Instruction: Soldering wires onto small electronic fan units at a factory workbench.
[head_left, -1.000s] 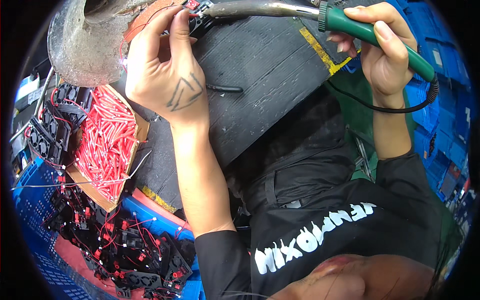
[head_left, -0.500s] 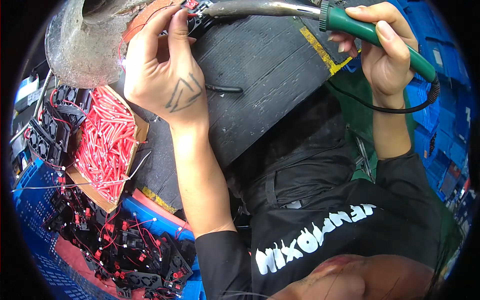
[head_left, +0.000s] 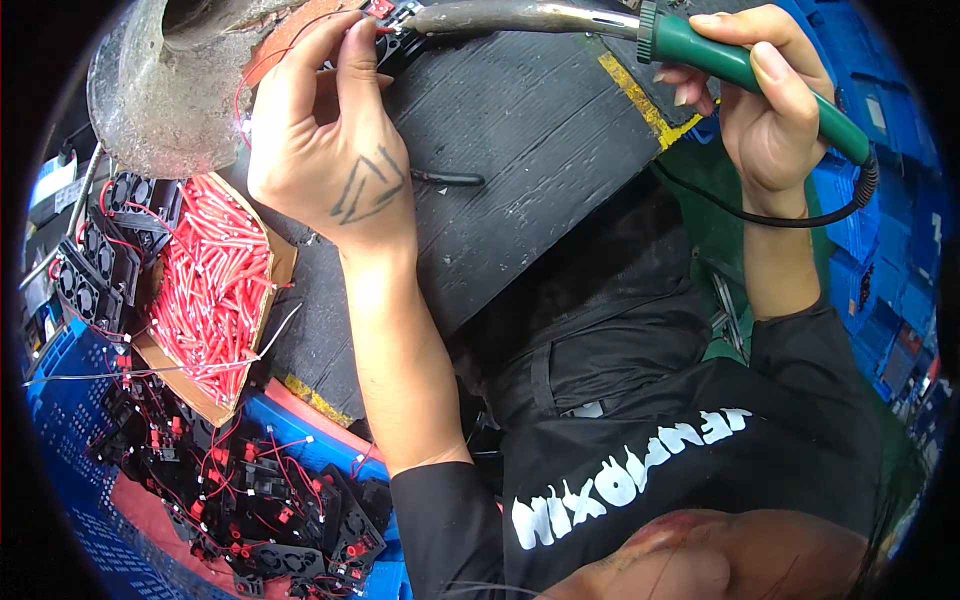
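Heat is the thing to manage here: the long grey metal barrel of the green-handled soldering iron (head_left: 700, 50) reaches left to the small black part with a red tab (head_left: 392, 22) at the top edge of the view, and judging by that, a brief, steady touch would serve better than a long one. The right hand (head_left: 765, 105) has its fingers wrapped fully round the green handle, thumb along the top. The left hand (head_left: 330, 150) pinches a thin red wire (head_left: 243, 85) between thumb and fingertips just beside that part (the joint itself is hidden by the fingers), so keeping them back from the hot barrel seems wise.

The work lies on a dark, worn wooden bench top (head_left: 540, 150) with a yellow stripe at its edge. To the left sit a cardboard tray of red sleeved wire pieces (head_left: 210, 290), a dented grey metal vessel (head_left: 160, 90), and a blue plastic crate of small black fans with red leads (head_left: 260, 500). More blue crates (head_left: 900, 250) stand at the right.
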